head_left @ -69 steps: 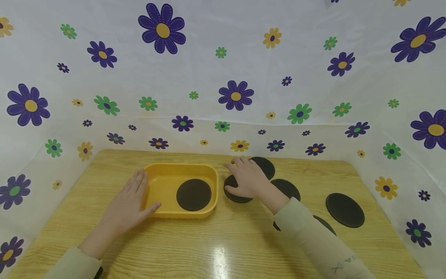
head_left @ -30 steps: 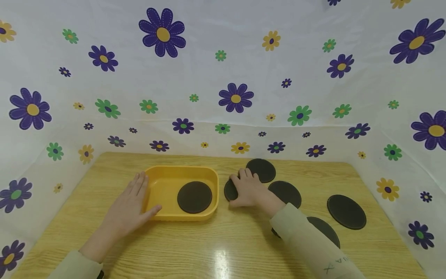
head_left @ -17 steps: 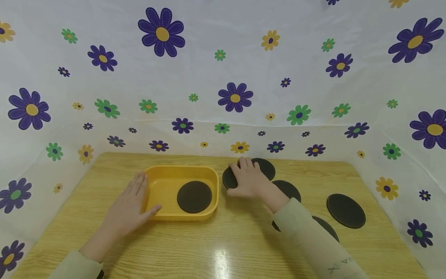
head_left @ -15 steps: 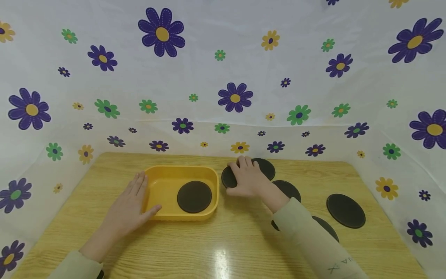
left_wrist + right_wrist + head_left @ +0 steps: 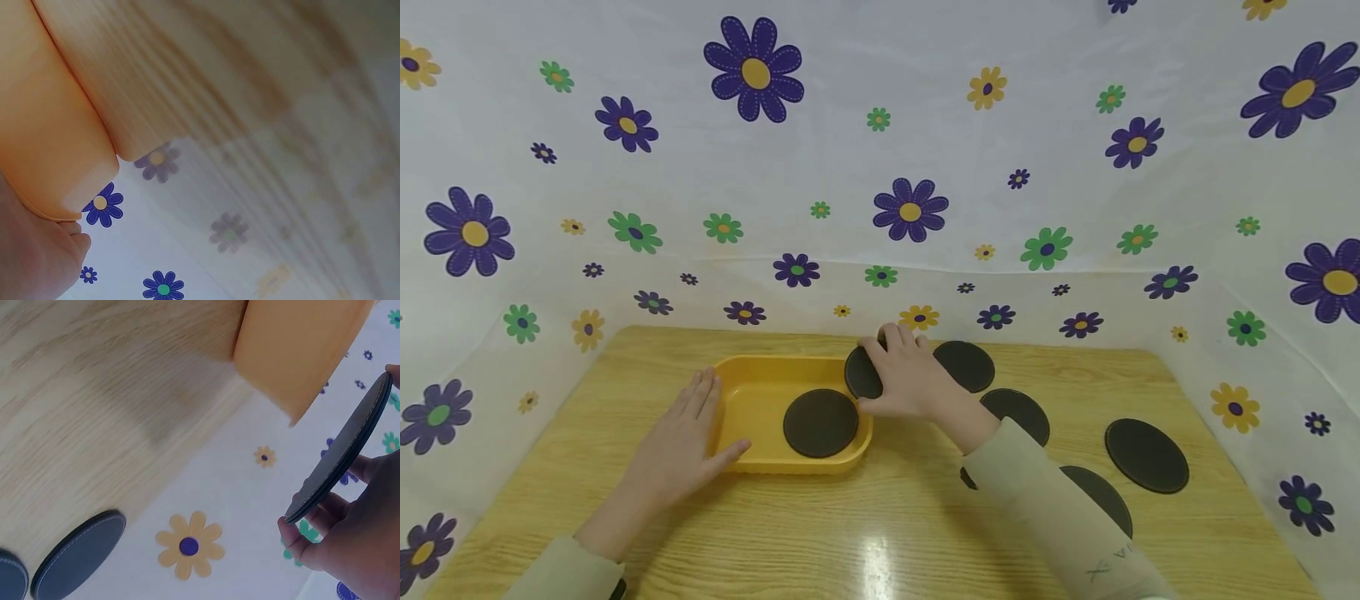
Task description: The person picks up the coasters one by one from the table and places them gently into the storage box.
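A yellow tray [image 5: 748, 408] sits on the wooden table, with one black round coaster [image 5: 820, 423] lying flat inside it. My left hand [image 5: 670, 450] rests along the tray's left side, fingers straight and thumb over its near-left corner. In the left wrist view part of this hand [image 5: 44, 259] shows beside the tray's wall [image 5: 56, 106]. My right hand [image 5: 906, 375] grips another black coaster [image 5: 862, 372] by its edges, over the tray's far-right rim. Seen from the right wrist, this stitched-edge coaster [image 5: 344, 450] is raised and tilted, apart from the table.
Several more coasters lie on the table to the right: one at the back [image 5: 964, 367], one in front of it [image 5: 1017, 413], one far right [image 5: 1146, 455] and one partly under the right sleeve [image 5: 1097, 498]. A flowered cloth [image 5: 850, 150] encloses the table's back and sides.
My right hand has taken up the coaster beside the tray and carried it left, from the table to over the tray's rim. The left hand has stayed at the tray.
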Motion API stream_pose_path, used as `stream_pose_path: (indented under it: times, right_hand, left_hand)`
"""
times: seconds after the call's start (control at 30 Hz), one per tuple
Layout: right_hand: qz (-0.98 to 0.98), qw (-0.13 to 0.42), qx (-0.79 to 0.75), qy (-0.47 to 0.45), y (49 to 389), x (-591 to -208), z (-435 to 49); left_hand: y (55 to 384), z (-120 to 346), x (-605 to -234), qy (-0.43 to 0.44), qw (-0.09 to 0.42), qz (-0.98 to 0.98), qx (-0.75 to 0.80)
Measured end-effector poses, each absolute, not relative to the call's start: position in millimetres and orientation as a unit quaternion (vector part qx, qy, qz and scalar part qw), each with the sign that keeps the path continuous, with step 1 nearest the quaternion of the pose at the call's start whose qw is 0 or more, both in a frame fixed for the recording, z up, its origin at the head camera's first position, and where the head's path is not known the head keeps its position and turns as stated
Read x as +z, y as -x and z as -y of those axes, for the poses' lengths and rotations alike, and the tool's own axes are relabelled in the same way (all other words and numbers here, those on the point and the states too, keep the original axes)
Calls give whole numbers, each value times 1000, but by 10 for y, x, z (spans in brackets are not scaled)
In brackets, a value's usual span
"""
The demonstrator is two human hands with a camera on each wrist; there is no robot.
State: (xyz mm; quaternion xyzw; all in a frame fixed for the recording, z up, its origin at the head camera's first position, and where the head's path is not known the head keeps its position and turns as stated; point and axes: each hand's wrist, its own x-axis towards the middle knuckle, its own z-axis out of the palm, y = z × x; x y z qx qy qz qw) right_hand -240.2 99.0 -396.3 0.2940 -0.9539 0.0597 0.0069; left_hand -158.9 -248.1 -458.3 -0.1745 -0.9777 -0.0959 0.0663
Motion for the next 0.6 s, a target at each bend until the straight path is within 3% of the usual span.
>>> stream_pose_path:
  times: [0.6]
  right_hand:
    - [933, 24, 12, -359, 2260, -4142, -358]
  left_hand:
    - [1588, 2470, -4581, 172, 70, 978, -98]
